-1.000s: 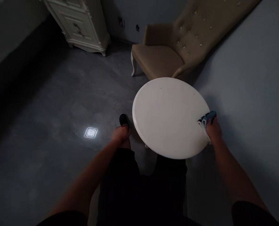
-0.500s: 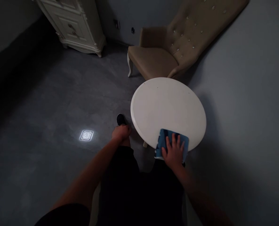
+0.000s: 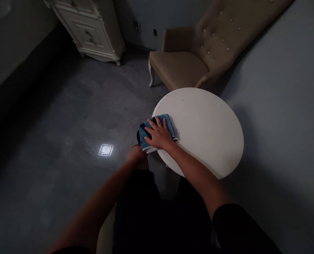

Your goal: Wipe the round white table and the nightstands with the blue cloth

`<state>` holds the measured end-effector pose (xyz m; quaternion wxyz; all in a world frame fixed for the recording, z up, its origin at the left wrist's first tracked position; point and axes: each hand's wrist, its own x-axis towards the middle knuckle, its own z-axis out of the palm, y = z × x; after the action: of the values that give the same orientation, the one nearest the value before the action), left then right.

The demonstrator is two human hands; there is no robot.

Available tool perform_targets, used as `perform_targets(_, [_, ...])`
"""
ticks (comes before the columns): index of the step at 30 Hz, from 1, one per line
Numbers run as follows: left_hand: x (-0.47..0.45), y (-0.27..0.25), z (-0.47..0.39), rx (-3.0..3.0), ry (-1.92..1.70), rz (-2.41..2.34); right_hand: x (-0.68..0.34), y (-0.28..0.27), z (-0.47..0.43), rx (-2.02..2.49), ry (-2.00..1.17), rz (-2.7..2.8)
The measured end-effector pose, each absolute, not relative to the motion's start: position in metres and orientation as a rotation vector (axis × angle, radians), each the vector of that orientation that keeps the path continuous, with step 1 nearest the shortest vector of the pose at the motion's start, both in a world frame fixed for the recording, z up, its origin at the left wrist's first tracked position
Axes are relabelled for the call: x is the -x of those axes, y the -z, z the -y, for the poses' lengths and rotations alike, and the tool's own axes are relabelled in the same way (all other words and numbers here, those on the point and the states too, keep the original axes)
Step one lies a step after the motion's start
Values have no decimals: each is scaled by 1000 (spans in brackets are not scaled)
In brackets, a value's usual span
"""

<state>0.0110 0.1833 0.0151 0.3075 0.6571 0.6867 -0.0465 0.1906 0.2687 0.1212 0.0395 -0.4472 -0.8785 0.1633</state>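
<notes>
My right hand (image 3: 159,134) lies flat with spread fingers on a folded blue cloth (image 3: 145,131) with dark bands and a pale edge. The cloth sits at the left edge of a round white tabletop (image 3: 207,127) and overhangs the rim. Just below it, my left hand (image 3: 137,156) is by my left knee, apart from the tabletop. Its fingers are blurred and partly hidden, so I cannot tell whether it is open.
Behind the table stands a tan tufted armchair (image 3: 180,67). A white cabinet (image 3: 93,35) with drawers is against the back wall. Bright square floor drain (image 3: 106,150) at left. A grey wall (image 3: 284,106) rises close on the right.
My right hand has slid the cloth from the tabletop's near edge up and left to its left edge. The left hand stays by the knee. The view has shifted slightly.
</notes>
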Motion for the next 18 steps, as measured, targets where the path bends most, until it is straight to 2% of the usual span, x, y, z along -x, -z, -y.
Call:
perform_targets(9, [-14,-6,-199,-1774,155,-1832,-177,-116,-439,1523,-402,2590])
perform_targets(18, [-10,-19,-204,-1663,164,-1864,-271,-111,-558,1808,-285,2350])
